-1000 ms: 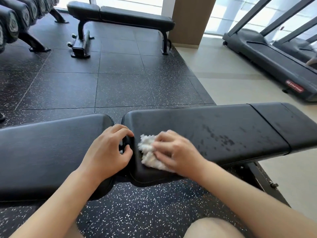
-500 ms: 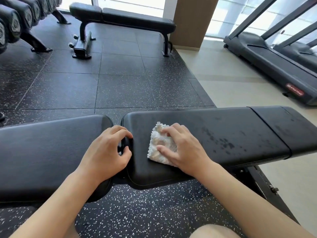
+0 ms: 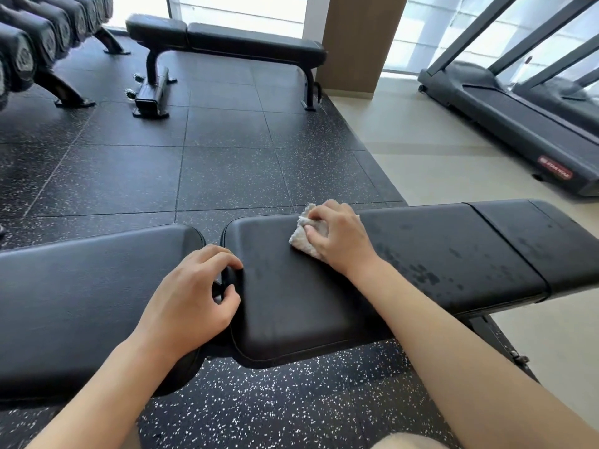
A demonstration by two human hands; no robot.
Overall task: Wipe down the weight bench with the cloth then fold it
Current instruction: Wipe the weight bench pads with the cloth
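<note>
red label on the treadmill [image 3: 505, 124] beyond the bench's right end has white lettering, too small to read. bench [image 3: 291, 306]: black pads, split by a gap near the middle. right hand [image 3: 337, 236] has its fingers curled over the cloth [image 3: 299, 236], pressing it on the pad right of the gap, at the bench's far edge; most of the cloth is hidden under the hand. left hand [image 3: 191, 299] rests at the gap, its fingers curled loosely over the pad edge; can't tell if it grips anything. dark blotches on the bench to the right of the cloth. second bench [image 3: 227, 43] far behind, dumbbell rack [image 3: 35, 43] far left of it, cut off by the frame.
</note>
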